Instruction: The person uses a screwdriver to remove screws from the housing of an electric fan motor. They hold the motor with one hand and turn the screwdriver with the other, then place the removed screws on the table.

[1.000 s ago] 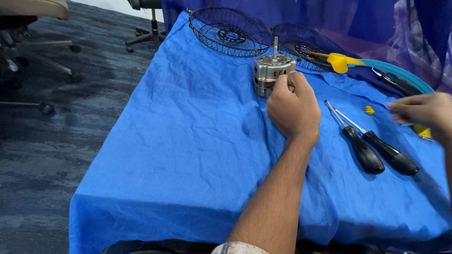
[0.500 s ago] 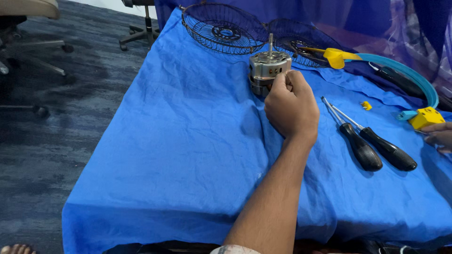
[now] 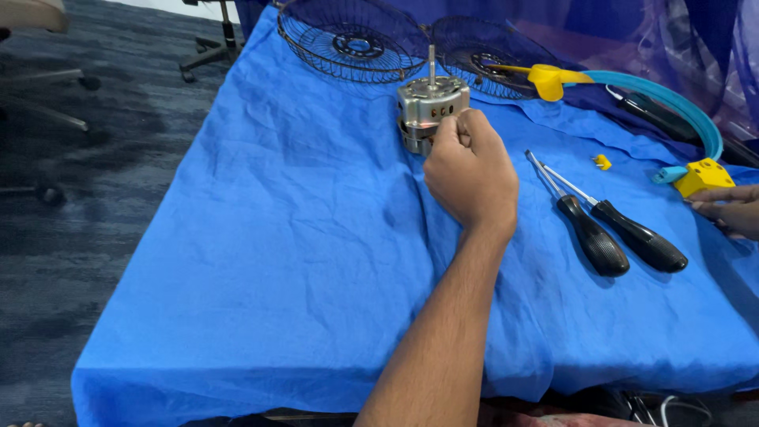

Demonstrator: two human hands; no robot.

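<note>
Right hand (image 3: 729, 212) now rests flat near yellow block (image 3: 703, 175); left hand (image 3: 470, 170) fingers curled, pinching ribbed metal motor (image 3: 428, 111).

Left hand (image 3: 472, 170) gripping metal fan motor (image 3: 429, 112), 2 screwdrivers (image 3: 613, 229) beside, blue cloth (image 3: 277, 253)

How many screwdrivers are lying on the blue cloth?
2. Both lie side by side on the blue cloth, right of the left hand: one nearer the hand, the other just beyond it. Black handles, tips pointing away. None seems hidden.
</note>
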